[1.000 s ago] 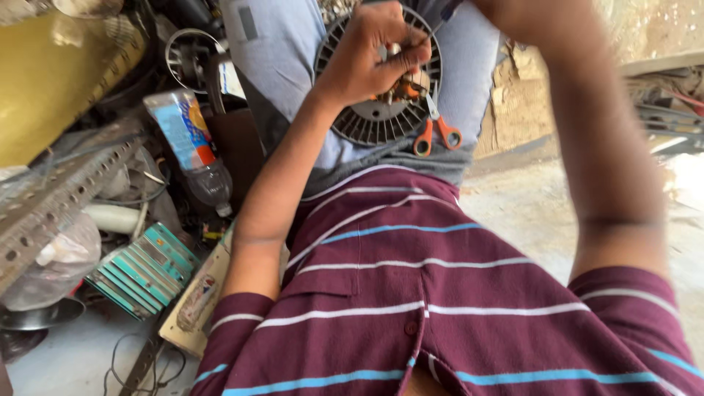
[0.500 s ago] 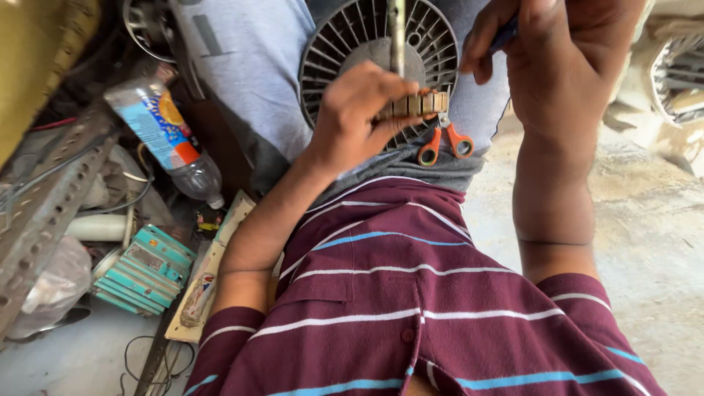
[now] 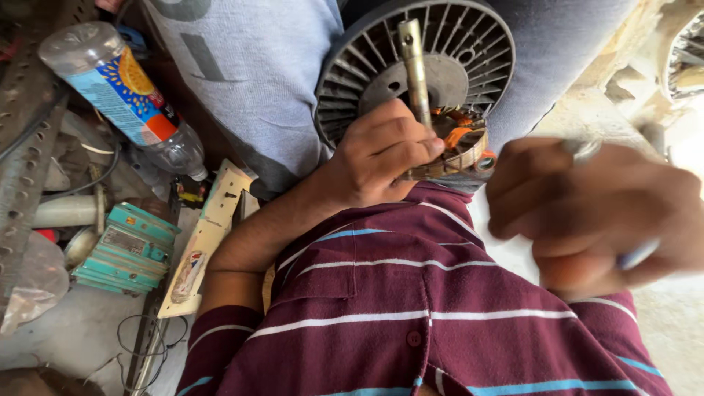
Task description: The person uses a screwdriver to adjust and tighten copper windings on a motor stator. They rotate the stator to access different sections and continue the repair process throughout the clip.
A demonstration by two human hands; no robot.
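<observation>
My left hand (image 3: 381,158) grips the rim of a round motor stator (image 3: 458,154) with copper windings, held against a dark finned rotor housing (image 3: 455,51) in my lap. A metal shaft (image 3: 413,62) sticks up from the stator just past my fingers. My right hand (image 3: 594,213) is blurred at the right, closed around a thin blue-and-metal tool (image 3: 634,257), a short way right of the stator. Orange scissor handles (image 3: 469,139) peek out behind the stator.
A plastic bottle (image 3: 121,95) with a blue and orange label lies at the upper left. Below it sit a teal finned box (image 3: 128,249), a white pipe piece (image 3: 66,213), a cream circuit strip (image 3: 209,235) and loose wires (image 3: 147,337). Perforated metal angle (image 3: 22,161) runs down the left edge.
The view has dropped closer to my lap. My right hand came down from above the housing to the right of the stator. My left hand kept its grip on the stator.
</observation>
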